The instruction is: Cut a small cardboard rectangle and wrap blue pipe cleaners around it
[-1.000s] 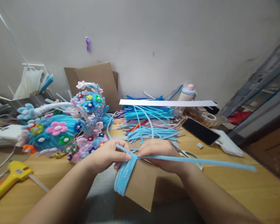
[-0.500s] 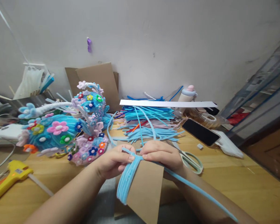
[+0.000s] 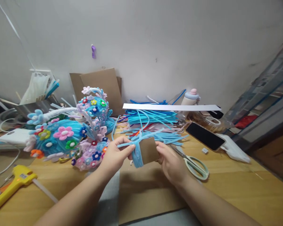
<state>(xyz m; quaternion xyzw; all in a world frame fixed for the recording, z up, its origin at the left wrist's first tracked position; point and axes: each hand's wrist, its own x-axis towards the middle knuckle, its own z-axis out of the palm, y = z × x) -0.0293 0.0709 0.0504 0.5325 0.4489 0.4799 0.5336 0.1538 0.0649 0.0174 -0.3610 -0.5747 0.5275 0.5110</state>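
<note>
Light blue pipe cleaners [image 3: 137,156] are wound side by side around the left part of a small cardboard piece [image 3: 149,151], held above the table. My left hand [image 3: 116,154] is closed, with the thumb pressing the wound strands at their top left. A loose end pokes out leftward over that hand. Around the right edge of the cardboard, my right hand [image 3: 171,160] is closed; some of its fingers are hidden behind. Other strands rise from the top of the winding towards the pile of pipe cleaners [image 3: 153,117] behind.
Green-handled scissors [image 3: 195,168] lie right of my right hand, near a phone [image 3: 205,135]. Flower-covered blue pipe-cleaner pieces [image 3: 58,136] stand at left, above a yellow glue gun [image 3: 16,182]. A larger cardboard sheet [image 3: 148,194] lies beneath my hands. A white strip [image 3: 172,107] crosses the pile.
The cardboard has been lifted and tilted, so it looks shorter. My right hand has moved from its top to its right edge. The strand trailing over my right forearm no longer shows there.
</note>
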